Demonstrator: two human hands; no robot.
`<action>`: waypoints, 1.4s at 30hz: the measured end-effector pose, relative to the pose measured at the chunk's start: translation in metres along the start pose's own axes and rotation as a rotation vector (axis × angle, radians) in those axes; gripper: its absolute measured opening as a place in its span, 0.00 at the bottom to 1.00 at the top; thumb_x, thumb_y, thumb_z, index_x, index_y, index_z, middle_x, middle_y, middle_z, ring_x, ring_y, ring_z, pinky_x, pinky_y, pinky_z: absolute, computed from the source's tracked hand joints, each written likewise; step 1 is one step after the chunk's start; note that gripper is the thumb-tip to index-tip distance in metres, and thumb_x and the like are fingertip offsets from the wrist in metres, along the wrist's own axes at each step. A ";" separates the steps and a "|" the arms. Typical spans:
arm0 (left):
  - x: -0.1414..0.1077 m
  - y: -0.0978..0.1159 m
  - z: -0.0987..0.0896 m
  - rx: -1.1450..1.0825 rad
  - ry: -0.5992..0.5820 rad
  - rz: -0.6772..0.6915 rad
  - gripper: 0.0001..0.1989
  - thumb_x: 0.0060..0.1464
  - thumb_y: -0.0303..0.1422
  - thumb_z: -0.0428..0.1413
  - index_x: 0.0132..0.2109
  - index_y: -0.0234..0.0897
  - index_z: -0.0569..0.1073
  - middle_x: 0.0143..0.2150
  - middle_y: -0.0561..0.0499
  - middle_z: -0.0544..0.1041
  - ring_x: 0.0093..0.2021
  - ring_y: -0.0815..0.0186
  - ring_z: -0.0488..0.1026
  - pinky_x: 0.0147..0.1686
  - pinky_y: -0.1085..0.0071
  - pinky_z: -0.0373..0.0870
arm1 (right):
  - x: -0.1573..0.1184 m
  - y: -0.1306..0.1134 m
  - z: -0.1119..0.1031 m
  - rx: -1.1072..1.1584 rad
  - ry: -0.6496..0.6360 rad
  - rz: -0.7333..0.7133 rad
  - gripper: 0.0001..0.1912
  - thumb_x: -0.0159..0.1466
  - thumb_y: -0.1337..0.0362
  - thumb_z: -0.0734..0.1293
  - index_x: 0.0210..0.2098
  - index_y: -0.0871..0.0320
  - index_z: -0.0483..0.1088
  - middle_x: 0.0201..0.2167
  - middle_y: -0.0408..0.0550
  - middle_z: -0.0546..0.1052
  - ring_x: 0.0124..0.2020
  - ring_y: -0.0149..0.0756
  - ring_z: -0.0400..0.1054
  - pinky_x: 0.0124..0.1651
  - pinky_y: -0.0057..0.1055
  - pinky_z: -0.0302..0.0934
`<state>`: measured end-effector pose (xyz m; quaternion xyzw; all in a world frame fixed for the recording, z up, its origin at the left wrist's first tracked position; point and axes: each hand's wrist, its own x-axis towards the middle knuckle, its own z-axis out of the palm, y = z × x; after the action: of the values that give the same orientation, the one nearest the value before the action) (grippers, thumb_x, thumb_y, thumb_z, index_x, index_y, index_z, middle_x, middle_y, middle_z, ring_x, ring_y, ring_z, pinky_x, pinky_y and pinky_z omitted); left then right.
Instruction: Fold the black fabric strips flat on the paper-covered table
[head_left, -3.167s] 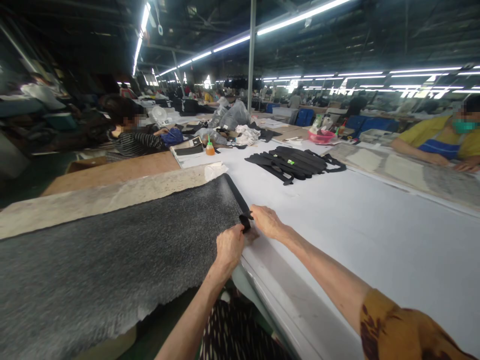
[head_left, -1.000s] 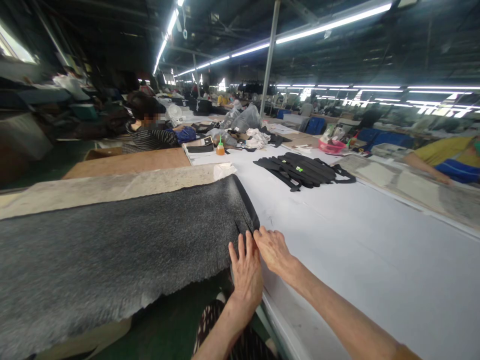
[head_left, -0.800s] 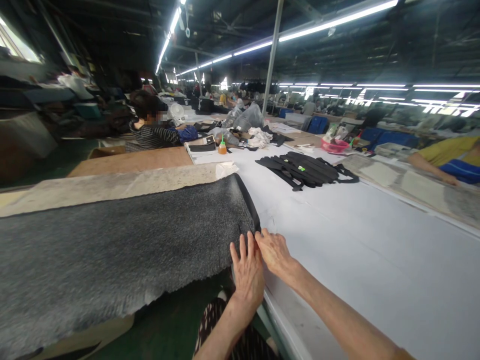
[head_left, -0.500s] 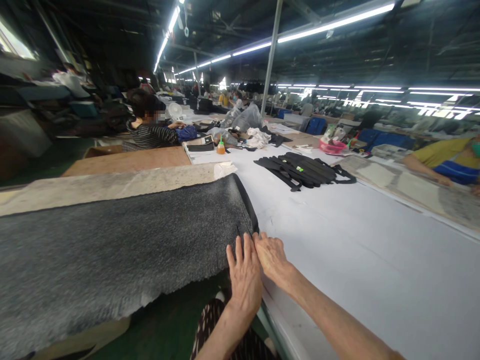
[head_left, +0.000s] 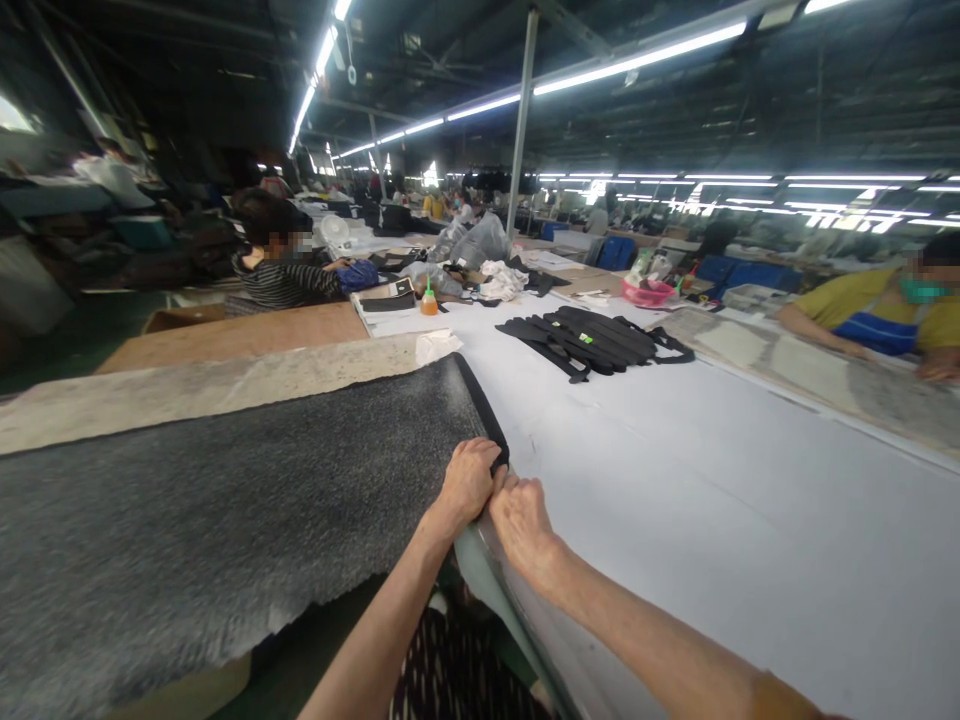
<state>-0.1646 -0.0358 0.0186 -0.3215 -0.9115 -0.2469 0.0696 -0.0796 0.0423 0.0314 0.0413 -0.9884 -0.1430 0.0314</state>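
Observation:
A long dark grey fuzzy fabric (head_left: 247,510) lies over the left side, its right end edged by a narrow black strip (head_left: 480,400). My left hand (head_left: 471,478) is closed at the near end of that strip, fingers curled over the fabric's edge. Right beside it, my right hand (head_left: 521,510) is closed too, its fingertips close to the left hand's at the same corner. Whatever part of the edge the fingers pinch is mostly hidden under them. The fabric's ragged near side hangs over the floor.
A white-topped table (head_left: 675,480) stretches to the right. On it lie a pile of black fabric strips (head_left: 592,338), a small orange bottle (head_left: 428,300) and a pink basket (head_left: 648,291). One co-worker (head_left: 277,265) sits at the left, another (head_left: 877,310) at the right.
My left hand went from lying flat with fingers spread to curled over the fabric's edge, a little farther forward. My right hand stays closed by the corner. The whole view shifted slightly.

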 end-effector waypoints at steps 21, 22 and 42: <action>-0.018 -0.004 0.013 0.134 -0.062 -0.015 0.19 0.59 0.25 0.44 0.54 0.38 0.70 0.58 0.47 0.69 0.62 0.55 0.58 0.61 0.50 0.54 | -0.017 0.001 0.006 0.039 -0.058 0.005 0.25 0.60 0.81 0.54 0.57 0.75 0.60 0.31 0.62 0.73 0.32 0.41 0.71 0.34 0.34 0.64; -0.019 -0.004 0.014 0.143 -0.066 -0.012 0.19 0.59 0.26 0.45 0.54 0.38 0.70 0.58 0.47 0.69 0.62 0.55 0.58 0.61 0.50 0.54 | -0.019 -0.001 0.007 0.058 -0.065 0.007 0.25 0.60 0.81 0.53 0.57 0.75 0.61 0.31 0.62 0.73 0.32 0.41 0.71 0.34 0.34 0.64; -0.065 0.040 0.006 -0.021 0.111 0.016 0.25 0.46 0.16 0.45 0.49 0.34 0.74 0.58 0.40 0.67 0.61 0.50 0.58 0.61 0.47 0.53 | -0.057 0.022 0.009 0.447 -0.206 0.131 0.19 0.62 0.79 0.53 0.41 0.57 0.71 0.38 0.48 0.74 0.36 0.38 0.72 0.32 0.30 0.55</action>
<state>-0.0886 -0.0420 0.0107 -0.3151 -0.9011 -0.2733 0.1188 -0.0249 0.0715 0.0259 -0.0314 -0.9940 0.0781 -0.0703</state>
